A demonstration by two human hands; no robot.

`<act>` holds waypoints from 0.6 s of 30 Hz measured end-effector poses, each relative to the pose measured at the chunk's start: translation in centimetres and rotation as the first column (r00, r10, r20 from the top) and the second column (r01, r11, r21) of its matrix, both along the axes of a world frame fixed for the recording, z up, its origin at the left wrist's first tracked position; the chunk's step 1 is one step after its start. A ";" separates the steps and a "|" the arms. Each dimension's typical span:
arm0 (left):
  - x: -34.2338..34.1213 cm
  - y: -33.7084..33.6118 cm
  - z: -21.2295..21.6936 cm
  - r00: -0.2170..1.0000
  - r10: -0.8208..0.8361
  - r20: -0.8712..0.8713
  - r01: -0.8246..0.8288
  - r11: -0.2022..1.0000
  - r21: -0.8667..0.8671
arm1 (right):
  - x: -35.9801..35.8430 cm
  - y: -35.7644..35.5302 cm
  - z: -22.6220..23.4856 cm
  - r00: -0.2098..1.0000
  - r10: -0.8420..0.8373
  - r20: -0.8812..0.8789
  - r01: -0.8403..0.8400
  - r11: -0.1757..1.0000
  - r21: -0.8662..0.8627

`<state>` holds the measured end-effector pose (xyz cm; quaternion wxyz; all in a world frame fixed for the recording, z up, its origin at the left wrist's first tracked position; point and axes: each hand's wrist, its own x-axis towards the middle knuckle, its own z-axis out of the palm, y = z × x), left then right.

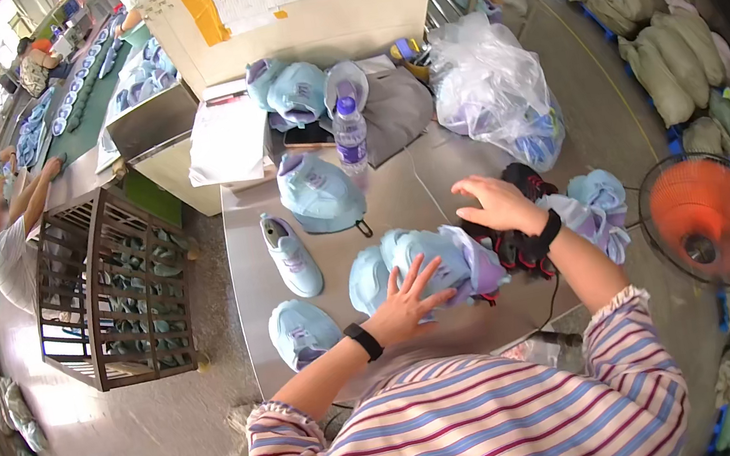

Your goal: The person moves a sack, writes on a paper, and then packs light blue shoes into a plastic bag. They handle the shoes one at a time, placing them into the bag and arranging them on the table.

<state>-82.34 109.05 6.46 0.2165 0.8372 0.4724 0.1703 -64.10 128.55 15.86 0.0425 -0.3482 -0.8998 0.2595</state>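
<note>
My left hand (407, 302) lies with fingers spread on a row of light blue and lilac shoe uppers (421, 253) on the metal table. My right hand (503, 204) is raised beside their right end, fingers apart and holding nothing. Partly hidden by it and its wrist are black and red shoe uppers (523, 181). More light blue uppers (600, 193) lie to the right of that wrist. At the table's left side are a light blue shoe (295, 262) and a second blue shoe (298, 332). Farther back sits a loose blue upper (317, 188) with a dark loop.
A water bottle (351, 140) stands beside grey cloth (399, 110) and several blue uppers (293, 92). A clear plastic bag (494, 81) fills the back right corner. An orange fan (702, 206) is to the right. On the left are a slatted cart (97, 296) and a person (13, 238).
</note>
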 end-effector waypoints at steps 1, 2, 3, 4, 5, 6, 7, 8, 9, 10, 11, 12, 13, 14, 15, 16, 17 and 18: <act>-1.2 0.6 1.1 0.997 0.001 0.083 -0.002 1.000 0.016 | -0.4 1.7 -0.6 0.997 0.075 0.007 -0.075 0.995 0.070; -2.8 1.2 2.4 0.986 0.005 0.167 -0.010 1.000 0.030 | -1.0 2.8 -0.5 0.990 0.116 0.085 -0.112 0.992 -0.049; -4.7 2.4 4.5 0.993 0.057 0.104 -0.066 0.994 0.081 | -1.4 3.8 -0.5 0.975 0.157 0.160 -0.129 0.977 -0.170; -7.2 3.5 5.9 0.987 0.123 0.106 -0.137 0.981 0.139 | -1.7 4.8 -0.7 0.951 0.206 0.229 -0.136 0.948 -0.287; -10.2 4.8 6.5 0.971 0.205 0.122 -0.225 0.957 0.184 | -1.6 5.5 -0.8 0.940 0.238 0.245 -0.146 0.928 -0.342; -13.2 5.8 7.5 0.937 0.340 0.078 -0.348 0.925 0.154 | -1.0 6.3 -1.2 0.938 0.254 0.236 -0.163 0.924 -0.345; -17.0 6.5 7.4 0.851 0.486 0.197 -0.502 0.864 0.037 | -0.9 6.8 -0.6 0.942 0.244 0.232 -0.160 0.931 -0.329; -21.4 6.8 7.0 0.752 0.588 0.299 -0.581 0.805 -0.121 | -0.7 7.1 0.6 0.944 0.237 0.227 -0.159 0.935 -0.316; -25.1 7.0 7.0 0.578 0.687 0.440 -0.617 0.721 -0.315 | 0.0 7.7 1.7 0.971 0.181 0.159 -0.114 0.928 -0.355; -27.9 7.1 7.4 0.360 0.774 0.520 -0.634 0.612 -0.472 | 0.7 8.3 2.7 0.989 0.119 0.091 -0.073 0.914 -0.400; -30.4 6.8 7.9 0.310 0.803 0.508 -0.669 0.564 -0.484 | 1.3 8.8 3.7 1.000 -0.015 0.027 0.027 0.878 -0.478; -34.5 6.2 6.3 0.414 0.768 0.489 -0.740 0.597 -0.311 | 1.4 9.6 4.7 0.989 -0.146 -0.029 0.105 0.823 -0.558; -37.8 6.2 5.4 0.480 0.795 0.371 -0.794 0.573 -0.202 | 1.9 10.7 5.3 0.985 -0.168 -0.045 0.120 0.845 -0.520; -39.7 7.0 5.2 0.463 0.827 0.320 -0.829 0.531 -0.175 | 2.5 12.0 5.6 0.979 -0.196 -0.057 0.145 0.865 -0.480; -41.0 8.4 5.0 0.453 0.853 0.258 -0.862 0.493 -0.117 | 2.9 13.2 5.3 0.960 -0.225 -0.168 0.126 0.880 -0.459; -42.0 10.1 5.1 0.439 0.876 0.200 -0.888 0.457 -0.055 | 2.6 13.7 5.3 0.946 -0.272 -0.175 0.167 0.875 -0.453; -41.1 12.5 5.8 0.521 0.840 0.153 -0.853 0.516 0.074 | 2.2 14.1 5.3 0.929 -0.322 -0.181 0.214 0.868 -0.448; -39.6 15.2 6.2 0.593 0.800 0.095 -0.798 0.568 0.200 | 1.9 14.4 5.3 0.909 -0.371 -0.188 0.259 0.859 -0.442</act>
